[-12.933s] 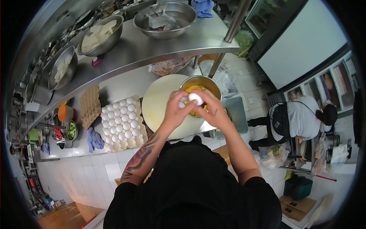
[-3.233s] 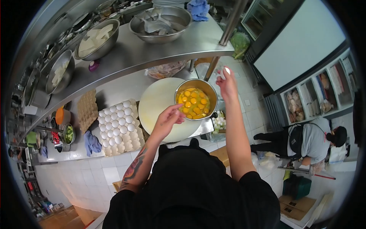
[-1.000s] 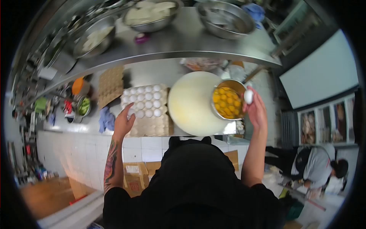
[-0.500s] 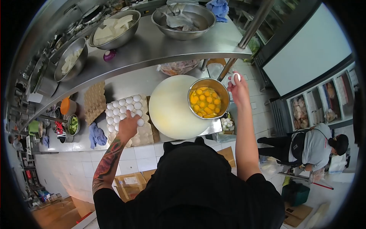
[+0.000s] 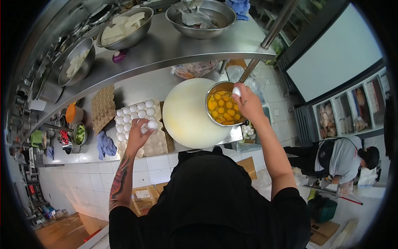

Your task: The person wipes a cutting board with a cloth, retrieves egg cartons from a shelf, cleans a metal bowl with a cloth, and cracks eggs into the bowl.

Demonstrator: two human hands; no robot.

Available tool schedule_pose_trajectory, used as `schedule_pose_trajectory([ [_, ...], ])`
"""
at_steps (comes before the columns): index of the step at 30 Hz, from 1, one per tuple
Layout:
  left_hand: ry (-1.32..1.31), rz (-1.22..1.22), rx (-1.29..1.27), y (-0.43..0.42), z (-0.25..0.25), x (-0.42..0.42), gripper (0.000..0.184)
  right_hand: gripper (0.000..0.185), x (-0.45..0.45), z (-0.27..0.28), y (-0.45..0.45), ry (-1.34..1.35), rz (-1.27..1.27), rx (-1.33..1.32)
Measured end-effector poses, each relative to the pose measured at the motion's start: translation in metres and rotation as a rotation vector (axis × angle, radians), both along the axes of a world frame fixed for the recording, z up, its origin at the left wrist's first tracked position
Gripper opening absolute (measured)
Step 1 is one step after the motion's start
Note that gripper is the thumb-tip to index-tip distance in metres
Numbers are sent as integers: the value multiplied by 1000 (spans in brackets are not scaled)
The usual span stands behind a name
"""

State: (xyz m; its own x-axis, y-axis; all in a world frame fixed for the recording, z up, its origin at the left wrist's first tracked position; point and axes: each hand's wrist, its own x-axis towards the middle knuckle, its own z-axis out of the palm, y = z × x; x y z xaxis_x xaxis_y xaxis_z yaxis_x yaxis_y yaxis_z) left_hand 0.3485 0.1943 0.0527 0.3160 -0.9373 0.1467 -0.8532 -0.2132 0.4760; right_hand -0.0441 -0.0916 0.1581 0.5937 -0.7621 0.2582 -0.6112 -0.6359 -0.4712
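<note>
My left hand (image 5: 139, 132) is over the near part of the egg tray (image 5: 154, 146), fingers closed on a white egg (image 5: 152, 124). Rows of white eggs fill the tray's far and left cells; cells at its near side hold none. My right hand (image 5: 248, 101) grips another white egg (image 5: 236, 91) above the right rim of a metal pot (image 5: 209, 111). Many yolks in clear liquid lie in the pot. Between tray and pot is a round pale cutting board (image 5: 192, 114), the pot overlapping its right edge.
A steel shelf (image 5: 174, 52) crosses above the counter, bearing metal bowls (image 5: 201, 31) and a purple onion (image 5: 119, 56). An empty egg carton (image 5: 103, 108) and blue cloth (image 5: 106, 145) lie left of the tray. At right, a person (image 5: 342, 157) bends near open refrigerator drawers.
My left hand has closed on an egg and lifted it slightly from the tray. My right hand, with its egg, has moved left and nearer, from beside the pot to over its rim.
</note>
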Motion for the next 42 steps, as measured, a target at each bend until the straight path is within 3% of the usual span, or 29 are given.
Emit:
schedule_pose_trajectory([
  [1,107,-14,-128,-5,-7,-1,42,31,1,1,2,183,-30,-28],
  [3,214,-32,-254,-19,-2,-14,38,30,1,2,5,204,-49,-27],
  [5,920,115,-209,-45,30,-59,31,30,-5,9,5,230,-64,-32],
  [6,996,53,-223,-60,18,-67,27,31,-13,16,4,45,-141,-6],
  [7,1007,-5,-255,-76,29,-86,27,33,-22,20,2,-139,-215,21],
  [8,1017,-63,-286,-93,46,-107,27,33,-36,17,-1,-135,-212,19],
  [10,998,-154,-272,-125,69,-142,29,46,-74,-5,-16,-558,-426,239],
  [11,795,-224,-330,-143,76,-155,31,46,-99,-36,-31,-559,-426,238],
  [12,591,-296,-382,-157,81,-169,33,53,-128,-81,-48,-283,-343,-27],
  [13,591,-308,-380,-167,81,-184,33,61,-147,-103,-56,-3,-259,-287],
  [14,600,-321,-320,-179,82,-197,34,70,-138,-80,-38,196,-325,-459],
  [16,610,-344,-263,-200,86,-220,36,67,-95,-26,-1,-416,-141,107],
  [18,658,-339,-128,-209,88,-237,36,63,-63,6,30,-585,62,491],
  [19,656,-353,-123,-212,84,-241,36,63,-57,2,27,-592,49,486],
  [21,636,-375,-99,-219,70,-243,35,62,-49,-8,6,-464,339,195],
  [22,633,-382,-102,-219,67,-241,35,52,-50,-6,-2,-494,222,404],
  [23,760,-346,-75,-214,65,-238,34,52,-51,-14,-19,-496,222,398],
  [25,883,-304,-50,-204,69,-232,34,37,-49,-43,-63,-985,-132,867],
  [26,969,-264,-10,-198,77,-229,33,37,-38,-50,-79,-985,-126,868],
  [28,1055,-219,28,-188,81,-224,32,30,-15,-60,-101,-1417,-429,754],
  [29,1046,-241,15,-184,80,-221,31,30,-11,-65,-105,-1415,-423,758],
  [31,1035,-257,-2,-174,80,-212,30,32,-7,-65,-111,-1121,-241,1059],
  [35,1062,-257,-117,-155,82,-187,27,34,-28,-25,-77,-1364,-126,1101],
  [37,1105,-234,-102,-146,86,-182,27,30,-27,-20,-60,-1307,-79,1096],
  [40,1112,-179,-132,-144,93,-179,26,27,-19,-18,-43,-1072,-43,973],
  [42,1138,-173,-143,-143,93,-178,26,28,-14,-22,-39,-661,-75,634],
])
